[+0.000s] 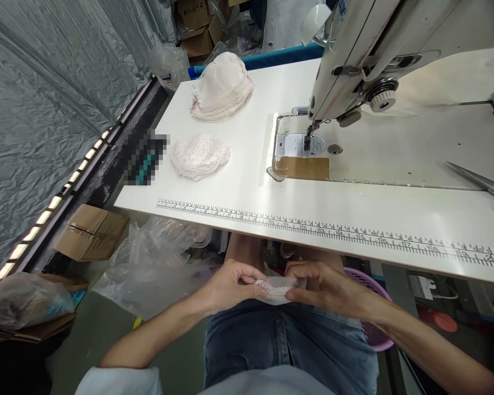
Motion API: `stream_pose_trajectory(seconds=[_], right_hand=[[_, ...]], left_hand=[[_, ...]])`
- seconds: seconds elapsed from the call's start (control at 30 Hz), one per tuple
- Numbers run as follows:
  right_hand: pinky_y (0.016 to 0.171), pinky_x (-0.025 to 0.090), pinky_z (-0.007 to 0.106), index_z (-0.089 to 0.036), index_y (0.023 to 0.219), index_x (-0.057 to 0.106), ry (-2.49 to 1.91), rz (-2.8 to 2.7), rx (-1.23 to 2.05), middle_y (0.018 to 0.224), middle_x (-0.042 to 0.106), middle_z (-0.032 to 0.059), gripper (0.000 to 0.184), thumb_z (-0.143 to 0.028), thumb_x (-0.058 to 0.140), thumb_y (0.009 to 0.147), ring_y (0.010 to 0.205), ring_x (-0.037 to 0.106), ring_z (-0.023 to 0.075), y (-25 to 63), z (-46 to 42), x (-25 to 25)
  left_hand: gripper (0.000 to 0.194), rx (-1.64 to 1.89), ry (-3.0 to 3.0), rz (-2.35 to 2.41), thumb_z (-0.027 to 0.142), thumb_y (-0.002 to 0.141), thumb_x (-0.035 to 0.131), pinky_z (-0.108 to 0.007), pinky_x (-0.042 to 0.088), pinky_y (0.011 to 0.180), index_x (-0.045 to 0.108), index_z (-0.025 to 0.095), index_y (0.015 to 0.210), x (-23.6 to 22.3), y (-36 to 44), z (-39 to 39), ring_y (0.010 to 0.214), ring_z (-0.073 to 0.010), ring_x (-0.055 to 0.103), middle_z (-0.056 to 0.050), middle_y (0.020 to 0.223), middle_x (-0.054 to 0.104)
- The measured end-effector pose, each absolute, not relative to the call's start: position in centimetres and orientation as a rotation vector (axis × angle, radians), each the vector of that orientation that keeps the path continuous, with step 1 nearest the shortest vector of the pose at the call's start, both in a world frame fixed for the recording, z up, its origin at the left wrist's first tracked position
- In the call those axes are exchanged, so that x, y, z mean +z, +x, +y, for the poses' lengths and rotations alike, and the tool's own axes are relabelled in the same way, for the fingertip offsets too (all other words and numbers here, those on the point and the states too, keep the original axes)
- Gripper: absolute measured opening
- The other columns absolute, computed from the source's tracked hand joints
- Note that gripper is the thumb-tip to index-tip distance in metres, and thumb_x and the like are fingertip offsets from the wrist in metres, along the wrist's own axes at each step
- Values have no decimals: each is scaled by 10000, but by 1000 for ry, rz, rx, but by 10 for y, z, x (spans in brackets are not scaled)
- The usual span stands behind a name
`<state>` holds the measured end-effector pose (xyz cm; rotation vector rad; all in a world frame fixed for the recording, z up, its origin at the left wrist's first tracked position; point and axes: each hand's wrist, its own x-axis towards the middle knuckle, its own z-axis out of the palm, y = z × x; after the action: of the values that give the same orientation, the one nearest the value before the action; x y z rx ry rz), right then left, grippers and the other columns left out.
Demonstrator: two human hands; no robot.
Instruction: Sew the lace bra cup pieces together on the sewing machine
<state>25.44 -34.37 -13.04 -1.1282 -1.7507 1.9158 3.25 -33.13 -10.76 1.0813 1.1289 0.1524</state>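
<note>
Over my lap, below the table's front edge, my left hand (238, 284) and my right hand (316, 282) pinch the two ends of a small white piece of fabric with lace edging (276, 289). The fabric looks thin and partly see-through. Thumbs and forefingers of both hands are closed on it. On the tabletop beyond lies a white lace piece (200, 157). Farther back is a stack of white fabric pieces (222, 88) with reddish threads along its edges.
A sewing machine (345, 71) stands over the white table (247, 192), which has a printed ruler along its front. Scissors (479, 180) lie at the right. Below are a purple basket (380, 343), plastic bags (156, 269) and a cardboard box (91, 231).
</note>
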Motion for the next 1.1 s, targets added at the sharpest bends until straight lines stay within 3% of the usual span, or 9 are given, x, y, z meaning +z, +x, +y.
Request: stream_pose_trajectory(seconds=[0.2,0.33,0.5,0.77,0.97,1.1], right_hand=[[497,299,216,-156,738,602,-1132,-1752,1933,704,492,-2,291,-435,580,817,591,423,108,254,-344,-131],[499,306,213,-147,746,608,-1061,-1787,1928,694,482,-8,292,-423,568,832,580,419,99,253,-342,-130],[551,356,220,-134,781,640,-1040,-1803,1949,741,538,13,293,-418,582,827,641,496,120,256,-339,-127],[648,439,241,-134,841,661,-1041,-1820,1956,837,615,41,256,-384,628,792,757,579,161,262,-339,-128],[602,424,207,-125,781,656,-992,-1824,1895,773,582,14,202,-325,634,787,697,567,128,255,-340,-135],[573,391,195,-116,791,664,-897,-1862,1919,761,562,3,164,-278,637,787,674,548,114,250,-337,-131]], left_hand=[[310,146,1106,1108,368,701,704,-198,411,572,738,122,887,-105,32,-330,609,-131,589,-66,735,715],[295,126,1117,1096,334,669,729,-194,392,544,739,118,871,-105,33,-330,570,-122,565,-42,663,693],[220,130,1147,1122,319,697,709,-185,378,545,753,128,796,-110,31,-330,569,-107,551,-33,658,691],[294,154,1033,1143,395,651,757,-203,419,604,748,131,779,-111,19,-330,619,-125,582,-56,701,707],[319,143,1035,1144,414,662,749,-212,431,620,738,119,785,-110,8,-331,647,-135,592,-63,726,702],[317,52,1076,1068,332,622,784,-208,440,635,731,134,864,-103,10,-326,671,-138,606,-61,778,710]])
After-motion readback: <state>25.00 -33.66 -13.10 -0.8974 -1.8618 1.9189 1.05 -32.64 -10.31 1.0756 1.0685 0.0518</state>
